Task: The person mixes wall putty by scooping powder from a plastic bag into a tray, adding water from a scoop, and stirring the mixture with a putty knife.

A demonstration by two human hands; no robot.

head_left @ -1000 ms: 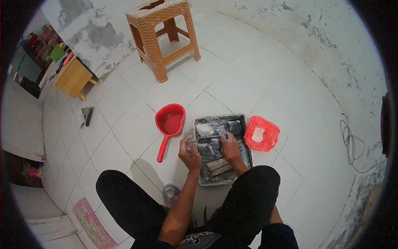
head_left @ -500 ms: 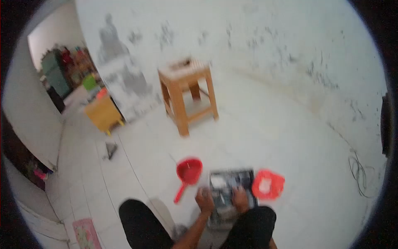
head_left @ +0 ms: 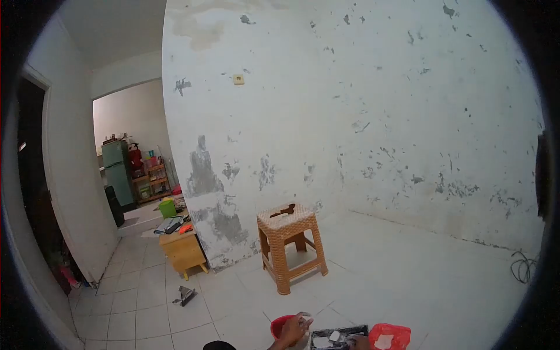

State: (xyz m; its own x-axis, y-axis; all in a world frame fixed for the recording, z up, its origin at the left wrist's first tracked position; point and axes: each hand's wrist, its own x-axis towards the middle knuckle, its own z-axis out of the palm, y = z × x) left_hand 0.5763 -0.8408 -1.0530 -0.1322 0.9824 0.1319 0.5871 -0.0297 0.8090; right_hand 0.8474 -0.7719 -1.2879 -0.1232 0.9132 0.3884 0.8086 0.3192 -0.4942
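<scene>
The left hand (head_left: 293,331) is near the red scoop (head_left: 279,327), the right hand (head_left: 360,343) at the tray (head_left: 349,330). I can't tell their grip.

Left hand (head_left: 294,330) + right hand (head_left: 360,343): 2. Black tray (head_left: 354,331): 1. Red dipper (head_left: 279,325): 1. Red bag (head_left: 402,336): 1. Stool (head_left: 280,246): 1. Wall socket (head_left: 238,79): 1. Refrigerator (head_left: 120,178): 1. Green container (head_left: 167,208): 1.

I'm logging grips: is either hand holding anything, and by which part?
Cannot be told: the left hand is curled but too small to read, and the right hand is partly cut off.
</scene>
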